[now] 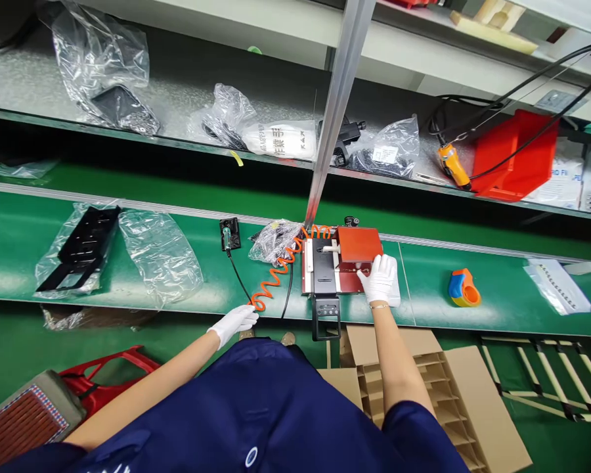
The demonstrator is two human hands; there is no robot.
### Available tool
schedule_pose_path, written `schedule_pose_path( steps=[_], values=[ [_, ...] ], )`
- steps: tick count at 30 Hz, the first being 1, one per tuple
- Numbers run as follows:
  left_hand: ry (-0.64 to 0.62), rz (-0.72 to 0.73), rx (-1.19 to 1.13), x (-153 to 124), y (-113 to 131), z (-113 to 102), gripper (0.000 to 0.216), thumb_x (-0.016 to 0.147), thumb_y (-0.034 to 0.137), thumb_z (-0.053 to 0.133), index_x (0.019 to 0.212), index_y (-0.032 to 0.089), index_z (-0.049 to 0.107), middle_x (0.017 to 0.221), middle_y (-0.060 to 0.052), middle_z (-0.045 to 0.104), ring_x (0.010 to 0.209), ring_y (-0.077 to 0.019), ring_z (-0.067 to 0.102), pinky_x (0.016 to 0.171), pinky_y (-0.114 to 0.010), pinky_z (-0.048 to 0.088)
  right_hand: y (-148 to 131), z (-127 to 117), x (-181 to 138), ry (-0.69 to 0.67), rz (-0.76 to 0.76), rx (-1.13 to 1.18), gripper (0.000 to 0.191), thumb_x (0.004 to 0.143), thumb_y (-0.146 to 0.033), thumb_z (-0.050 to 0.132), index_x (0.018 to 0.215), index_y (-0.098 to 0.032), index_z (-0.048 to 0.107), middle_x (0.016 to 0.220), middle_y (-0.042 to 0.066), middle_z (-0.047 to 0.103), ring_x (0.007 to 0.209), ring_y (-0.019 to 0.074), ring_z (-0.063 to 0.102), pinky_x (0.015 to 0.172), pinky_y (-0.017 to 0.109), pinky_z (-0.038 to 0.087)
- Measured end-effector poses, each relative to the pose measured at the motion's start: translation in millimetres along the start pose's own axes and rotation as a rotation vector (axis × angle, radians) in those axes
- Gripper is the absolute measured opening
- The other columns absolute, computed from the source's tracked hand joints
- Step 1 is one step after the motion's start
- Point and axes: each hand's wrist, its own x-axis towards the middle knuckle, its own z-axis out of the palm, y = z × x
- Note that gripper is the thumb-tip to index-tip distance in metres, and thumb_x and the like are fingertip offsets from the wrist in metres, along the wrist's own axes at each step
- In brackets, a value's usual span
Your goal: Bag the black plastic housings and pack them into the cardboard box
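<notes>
A red fixture (357, 248) with a long black bracket (324, 282) lying in it stands on the green bench (423, 309). My right hand (381, 280), in a white glove, rests on the fixture's front right corner with its fingers curled against it. My left hand (235, 322), also gloved, hangs at the bench's front edge with its fingers stretched out, close to the end of an orange coiled hose (276, 272). A black cable (239, 276) runs from a small black device (229, 234) towards that hand.
A black part on a clear bag (81, 249) lies at the left beside another empty bag (162, 256). An orange and blue tape dispenser (463, 289) sits right of the fixture. A cardboard box with dividers (423, 387) stands below the bench. The shelf behind holds bags, an orange screwdriver (453, 165) and a red bin (517, 154).
</notes>
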Motion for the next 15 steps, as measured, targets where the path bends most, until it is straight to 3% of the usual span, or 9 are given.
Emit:
schedule_pose_path(
  steps=[3, 7, 10, 12, 15],
  values=[
    [0.043, 0.003, -0.054, -4.1, 1.5, -1.5, 0.047, 0.089, 0.045, 0.067, 0.124, 0.016, 0.059, 0.118, -0.015, 0.075, 0.104, -0.0226, 0.074, 0.090, -0.029, 0.057, 0.9, 9.5, 9.1, 0.001, -0.054, -0.078, 0.076, 0.092, -0.043, 0.061, 0.153, -0.003, 0.041, 0.165, 0.025, 0.022, 0.155, 0.0370, 0.018, 0.128, 0.059, 0.012],
    [0.048, 0.020, -0.086, -11.7, 4.6, -5.5, 0.048, 0.087, 0.047, 0.068, 0.121, 0.015, 0.062, 0.115, -0.016, 0.076, 0.105, -0.0244, 0.074, 0.093, -0.032, 0.057, 1.4, 12.6, 8.6, 0.019, -0.059, -0.099, 0.077, 0.092, -0.042, 0.059, 0.153, 0.001, 0.039, 0.164, 0.028, 0.020, 0.154, 0.0376, 0.020, 0.127, 0.062, 0.009],
    [0.046, 0.037, -0.063, -13.2, 5.9, -7.9, 0.050, 0.083, 0.049, 0.070, 0.119, 0.015, 0.064, 0.114, -0.016, 0.077, 0.107, -0.0251, 0.074, 0.094, -0.032, 0.057, 3.7, 7.2, 4.6, 0.016, -0.067, -0.061, 0.075, 0.091, -0.041, 0.055, 0.154, -0.002, 0.041, 0.166, 0.023, 0.022, 0.156, 0.0351, 0.018, 0.129, 0.057, 0.011],
    [0.046, 0.049, -0.023, -11.7, 6.0, -9.4, 0.050, 0.082, 0.050, 0.069, 0.118, 0.015, 0.064, 0.113, -0.015, 0.077, 0.107, -0.0253, 0.074, 0.093, -0.031, 0.057, 9.3, 2.0, -10.4, 0.019, -0.040, -0.015, 0.071, 0.092, -0.042, 0.050, 0.153, -0.006, 0.044, 0.164, 0.019, 0.028, 0.155, 0.0323, 0.022, 0.129, 0.052, 0.018],
    [0.052, 0.070, 0.066, -8.5, 2.5, -13.0, 0.045, 0.088, 0.046, 0.063, 0.119, 0.014, 0.064, 0.112, -0.015, 0.077, 0.105, -0.0245, 0.074, 0.091, -0.031, 0.056, 20.2, -4.2, -64.1, 0.042, 0.114, 0.069, 0.065, 0.098, -0.046, 0.034, 0.145, -0.004, 0.050, 0.149, 0.024, 0.048, 0.139, 0.0315, 0.047, 0.118, 0.048, 0.040]
  ],
)
